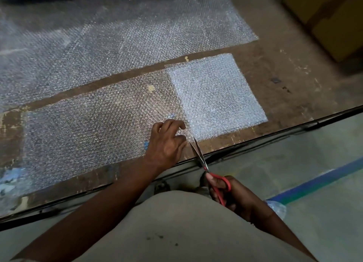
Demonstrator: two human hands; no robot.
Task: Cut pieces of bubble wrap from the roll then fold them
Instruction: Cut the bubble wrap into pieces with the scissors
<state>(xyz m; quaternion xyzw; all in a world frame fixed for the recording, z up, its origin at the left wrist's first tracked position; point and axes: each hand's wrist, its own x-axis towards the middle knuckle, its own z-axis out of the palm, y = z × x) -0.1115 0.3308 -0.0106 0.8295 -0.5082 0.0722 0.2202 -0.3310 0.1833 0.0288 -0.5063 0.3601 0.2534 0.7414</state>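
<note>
The left hand point(169, 141) presses spread fingers on the bubble wrap point(88, 128) while the right hand point(233, 195) grips red scissors point(208, 167).

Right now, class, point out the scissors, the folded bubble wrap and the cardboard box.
scissors point(200, 157): head view, on the blades.
folded bubble wrap point(214, 96): head view, middle of the pale square.
cardboard box point(332, 19): head view, its side.
</note>
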